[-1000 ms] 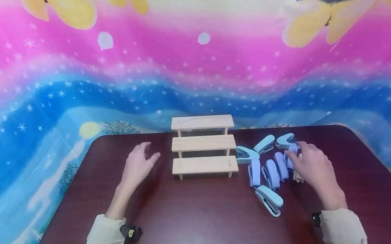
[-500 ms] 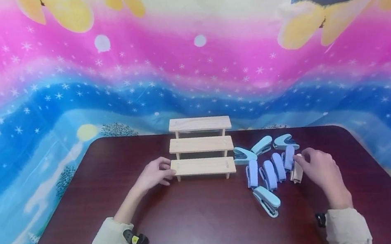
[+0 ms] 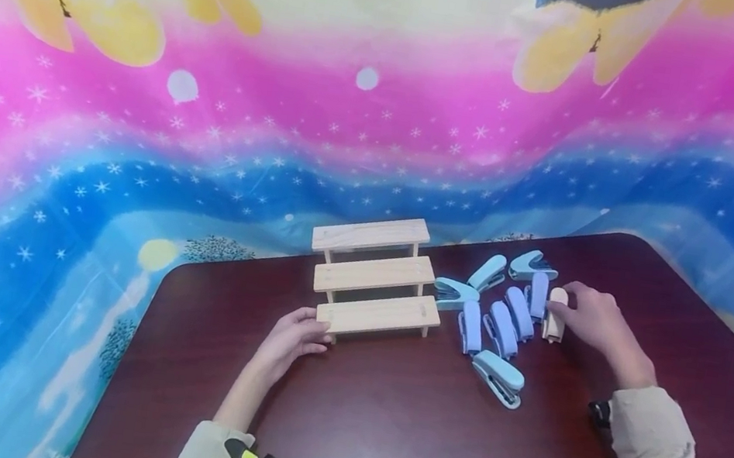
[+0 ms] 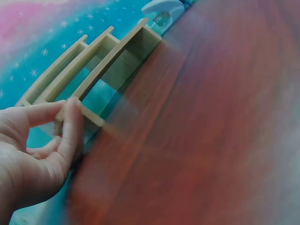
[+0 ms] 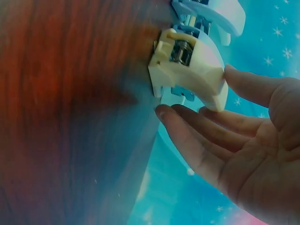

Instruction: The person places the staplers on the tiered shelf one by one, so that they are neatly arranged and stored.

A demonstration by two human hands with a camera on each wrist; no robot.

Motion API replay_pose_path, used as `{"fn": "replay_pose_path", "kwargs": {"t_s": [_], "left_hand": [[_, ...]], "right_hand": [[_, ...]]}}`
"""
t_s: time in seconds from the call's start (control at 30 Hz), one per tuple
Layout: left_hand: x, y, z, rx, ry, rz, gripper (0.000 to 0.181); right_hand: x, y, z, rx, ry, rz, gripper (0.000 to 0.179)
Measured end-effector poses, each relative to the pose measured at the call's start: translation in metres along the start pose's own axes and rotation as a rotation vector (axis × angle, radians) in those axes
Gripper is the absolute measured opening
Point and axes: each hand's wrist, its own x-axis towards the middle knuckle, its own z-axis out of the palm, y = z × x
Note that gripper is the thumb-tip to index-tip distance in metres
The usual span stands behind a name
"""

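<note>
right wrist view only: metal mechanism (image 5: 182, 52) inside stapler (image 5: 201, 70) | stapler cream, round-ended | left hand (image 3: 291, 340) pinches wooden rack (image 3: 377, 315) | right hand (image 3: 594, 317) at stapler, clamped or not: cannot tell

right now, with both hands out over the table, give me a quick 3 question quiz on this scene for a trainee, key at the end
1. How many purple staplers are on the table?
2. True or false: the left hand touches the top step.
3. Which colour of stapler is nearest the right hand: a) green, b) cream, c) purple?

Key:
1. Four.
2. False; the left hand pinches the bottom step.
3. b, the cream stapler.
</note>
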Motion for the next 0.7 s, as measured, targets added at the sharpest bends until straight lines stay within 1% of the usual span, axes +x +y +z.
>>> {"fn": "replay_pose_path", "kwargs": {"t_s": [0.1, 0.2, 0.33, 0.5, 0.6, 0.7], "left_hand": [[-0.001, -0.006, -0.004, -0.055, -0.015, -0.003, 0.027], [0.0, -0.009, -0.005, -0.086, -0.021, 0.028, 0.033], [0.004, -0.01, -0.004, -0.116, 0.019, 0.071, 0.041], [0.008, -0.012, -0.003, -0.13, 0.092, 0.117, 0.038], [0.011, -0.012, -0.003, -0.129, 0.105, 0.129, 0.037], [0.012, -0.011, -0.004, -0.117, 0.09, 0.126, 0.038]], "right_hand": [[0.002, -0.002, 0.005, 0.014, -0.023, 0.003, 0.053], [0.004, -0.004, 0.006, 0.02, -0.031, 0.004, 0.053], [0.005, -0.008, 0.004, 0.019, -0.021, -0.003, 0.051], [0.004, -0.011, -0.001, 0.017, -0.006, -0.013, 0.047], [0.002, -0.009, -0.004, 0.016, 0.008, -0.02, 0.046], [-0.002, -0.007, -0.007, 0.018, 0.03, -0.012, 0.046]]}}
